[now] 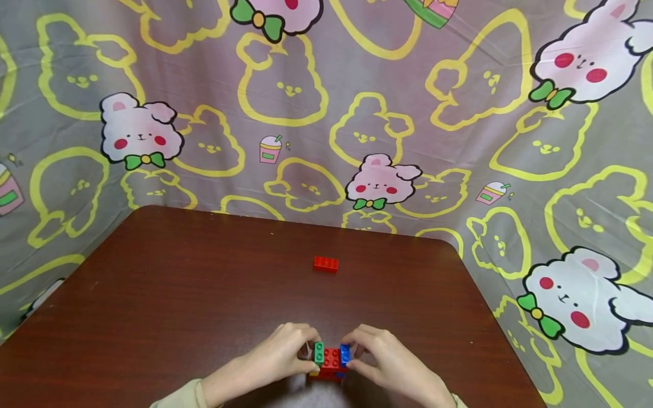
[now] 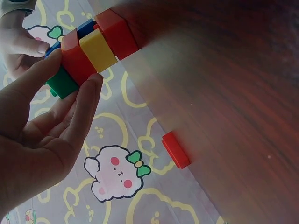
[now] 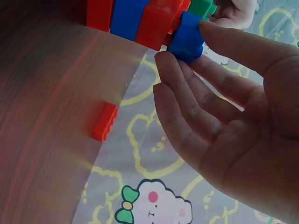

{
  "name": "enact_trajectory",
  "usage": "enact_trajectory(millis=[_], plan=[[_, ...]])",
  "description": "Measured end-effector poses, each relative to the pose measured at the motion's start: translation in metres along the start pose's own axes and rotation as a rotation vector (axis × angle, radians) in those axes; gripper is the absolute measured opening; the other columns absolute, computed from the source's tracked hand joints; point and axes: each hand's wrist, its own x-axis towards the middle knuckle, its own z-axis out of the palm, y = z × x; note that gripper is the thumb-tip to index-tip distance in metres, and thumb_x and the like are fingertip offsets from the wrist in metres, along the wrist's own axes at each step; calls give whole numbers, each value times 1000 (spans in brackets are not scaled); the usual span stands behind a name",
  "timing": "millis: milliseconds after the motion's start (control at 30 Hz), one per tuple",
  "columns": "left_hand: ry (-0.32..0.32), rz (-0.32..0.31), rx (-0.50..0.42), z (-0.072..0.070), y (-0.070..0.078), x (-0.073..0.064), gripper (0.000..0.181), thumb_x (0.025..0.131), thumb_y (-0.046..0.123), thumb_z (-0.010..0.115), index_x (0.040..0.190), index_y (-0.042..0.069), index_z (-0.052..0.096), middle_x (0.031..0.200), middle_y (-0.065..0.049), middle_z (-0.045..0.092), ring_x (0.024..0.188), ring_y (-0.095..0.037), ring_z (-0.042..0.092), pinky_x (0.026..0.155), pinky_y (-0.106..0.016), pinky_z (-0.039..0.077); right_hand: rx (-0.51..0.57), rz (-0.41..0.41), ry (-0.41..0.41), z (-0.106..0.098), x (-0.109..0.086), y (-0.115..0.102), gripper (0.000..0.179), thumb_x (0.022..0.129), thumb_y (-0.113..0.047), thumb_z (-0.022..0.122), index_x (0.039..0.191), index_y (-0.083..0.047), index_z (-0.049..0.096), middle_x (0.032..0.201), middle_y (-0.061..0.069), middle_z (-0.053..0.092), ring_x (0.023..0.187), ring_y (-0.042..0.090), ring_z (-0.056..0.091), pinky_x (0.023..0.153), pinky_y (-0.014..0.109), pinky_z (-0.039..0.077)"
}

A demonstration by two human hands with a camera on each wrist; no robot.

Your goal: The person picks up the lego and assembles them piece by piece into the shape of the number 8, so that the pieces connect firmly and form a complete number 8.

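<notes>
A stack of toy building bricks stands on the table between both hands. At its bottom is a red brick [image 2: 119, 35], with a yellow brick [image 2: 98, 50] and a blue brick [image 3: 128, 18] side by side above it. Another red brick [image 1: 331, 358] covers these. On top sit a small green brick [image 1: 319, 353] at the left end and a small blue brick [image 1: 344, 355] at the right, red studs showing between them. My left hand [image 1: 283, 352] pinches the green brick between thumb and fingers. The top blue brick is pinched by my right hand [image 1: 386, 362].
Farther back on the brown table [image 1: 214, 283] lies a loose red brick [image 1: 325, 264], studs up. A patterned curtain [image 1: 316, 136] with rabbit drawings hangs behind the table and along its sides.
</notes>
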Motion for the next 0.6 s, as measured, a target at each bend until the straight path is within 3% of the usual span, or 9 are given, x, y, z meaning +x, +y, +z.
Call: enact_trajectory(millis=[333,600], plan=[[-18,-19,-18,-1,0,0,24,74,15,86,90,9,69,81,3,66,68,1,57,58,-9,45,8,-19,29,2,1,0,24,88,-16,74,110,-9,67,98,0,70,78,-4,62,67,19,56],[-13,-8,-15,-1,0,-1,24,74,15,86,90,9,69,81,3,66,67,2,57,58,-9,45,44,58,11,2,-1,-2,25,88,-18,75,110,-10,67,98,-1,71,78,-5,61,68,16,55]])
